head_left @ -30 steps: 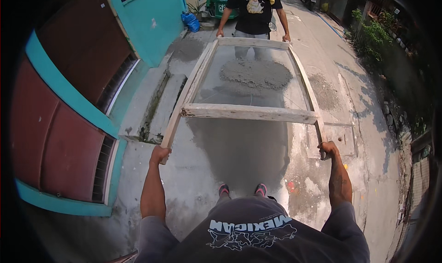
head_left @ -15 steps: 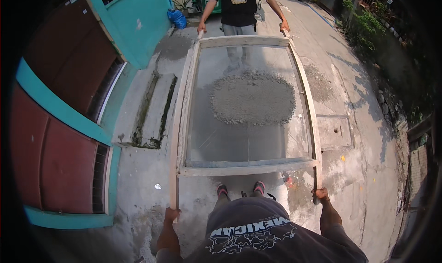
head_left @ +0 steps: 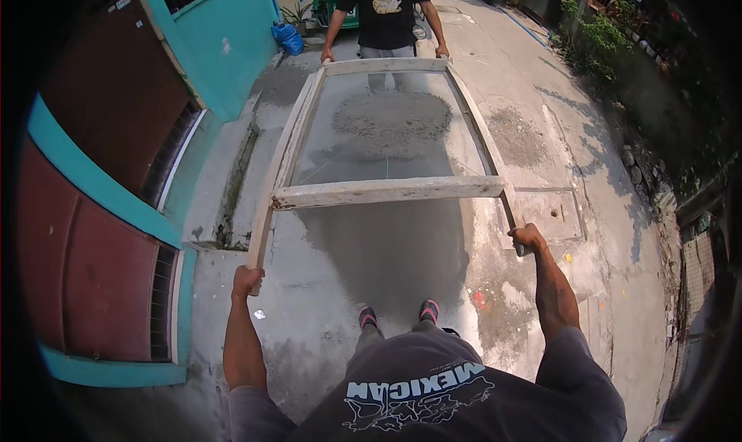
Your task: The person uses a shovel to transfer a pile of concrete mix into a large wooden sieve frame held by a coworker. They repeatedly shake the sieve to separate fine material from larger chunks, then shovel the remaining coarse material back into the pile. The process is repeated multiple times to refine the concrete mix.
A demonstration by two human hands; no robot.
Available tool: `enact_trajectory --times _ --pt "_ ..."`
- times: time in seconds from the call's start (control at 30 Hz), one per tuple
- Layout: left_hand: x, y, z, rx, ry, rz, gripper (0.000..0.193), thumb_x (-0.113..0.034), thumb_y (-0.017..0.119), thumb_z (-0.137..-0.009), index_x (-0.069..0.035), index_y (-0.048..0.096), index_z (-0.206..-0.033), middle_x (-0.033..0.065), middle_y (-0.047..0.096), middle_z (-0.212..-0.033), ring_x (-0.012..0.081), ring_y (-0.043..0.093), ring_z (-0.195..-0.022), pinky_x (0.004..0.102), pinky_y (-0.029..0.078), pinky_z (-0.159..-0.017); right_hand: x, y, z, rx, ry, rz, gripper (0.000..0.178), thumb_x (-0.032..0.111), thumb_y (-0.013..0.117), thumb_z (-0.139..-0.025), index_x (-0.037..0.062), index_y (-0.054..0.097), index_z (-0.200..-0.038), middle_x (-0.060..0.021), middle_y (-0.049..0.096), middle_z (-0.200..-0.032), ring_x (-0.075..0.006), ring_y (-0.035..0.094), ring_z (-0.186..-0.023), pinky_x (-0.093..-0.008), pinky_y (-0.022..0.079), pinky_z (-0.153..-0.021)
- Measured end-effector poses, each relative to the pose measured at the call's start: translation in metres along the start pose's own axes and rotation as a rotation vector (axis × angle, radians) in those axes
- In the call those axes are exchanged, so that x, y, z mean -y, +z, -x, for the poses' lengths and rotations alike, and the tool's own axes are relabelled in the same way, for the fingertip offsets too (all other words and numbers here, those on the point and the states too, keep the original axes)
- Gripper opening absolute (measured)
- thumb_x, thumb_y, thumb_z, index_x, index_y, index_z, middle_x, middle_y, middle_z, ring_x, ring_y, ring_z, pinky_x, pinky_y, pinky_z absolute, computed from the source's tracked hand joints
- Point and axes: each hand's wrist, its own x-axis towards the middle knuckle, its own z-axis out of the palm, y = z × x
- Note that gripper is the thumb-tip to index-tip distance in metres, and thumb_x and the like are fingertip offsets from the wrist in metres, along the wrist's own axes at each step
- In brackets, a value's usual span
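Observation:
A large wooden-framed sieve (head_left: 386, 191) hangs level above the ground between me and a co-worker. My left hand (head_left: 248, 278) is closed around the near end of its left wooden handle. My right hand (head_left: 528, 237) grips the end of the right handle. Fine mesh fills the frame, and on its far half lies a heap of grey, lumpy sand (head_left: 393, 117). Across from me, the co-worker (head_left: 385, 13) in a black shirt holds the far handle ends, one hand on each side.
Teal and maroon gates (head_left: 100, 264) line the left side, with a concrete step (head_left: 232, 187) in front. A blue bag (head_left: 287, 38) and a green vehicle (head_left: 334, 13) stand behind the co-worker. Plants (head_left: 599, 44) edge the right. Beneath lies a concrete pavement (head_left: 371, 256) with the sieve's shadow.
The sieve has moved away from me toward the co-worker and slightly left. My arms are stretched further forward. The sand heap has travelled with the mesh.

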Motion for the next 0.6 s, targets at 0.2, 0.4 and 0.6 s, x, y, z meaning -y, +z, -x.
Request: enact_trajectory --times 0.2,0.4,0.6 --pt "0.190 0.064 0.128 -0.045 -0.054 0.044 0.020 -0.007 0.060 -0.054 0.004 0.054 -0.069 0.0076 0.055 -0.060 0.0158 0.054 -0.056 0.0305 0.042 -0.051 -0.262 0.080 0.068 0.045 0.107 -0.452 0.013 0.012 0.059 -0.064 0.0004 0.055 -0.070 -0.0044 0.052 -0.056 -0.0119 0.049 -0.048 -0.0269 0.039 -0.043" --pt "0.216 0.078 0.131 -0.022 -0.141 -0.071 0.021 -0.009 0.065 -0.054 0.003 0.056 -0.069 0.0115 0.058 -0.061 0.0210 0.057 -0.057 0.0320 0.043 -0.052 -0.260 0.075 0.070 0.007 0.041 -0.440 0.017 0.013 0.064 -0.062 -0.0006 0.056 -0.069 -0.0065 0.054 -0.059 -0.0135 0.050 -0.046 -0.0259 0.040 -0.042" --pt "0.088 0.050 -0.009 0.040 -0.082 -0.040 0.023 -0.013 0.060 -0.055 0.007 0.056 -0.065 0.0128 0.056 -0.058 0.0210 0.055 -0.051 0.0312 0.044 -0.047 -0.061 0.035 -0.016 -0.009 0.015 -0.192 0.018 0.014 0.060 -0.063 -0.0038 0.057 -0.060 -0.0086 0.054 -0.052 -0.0167 0.051 -0.043 -0.0292 0.038 -0.039"
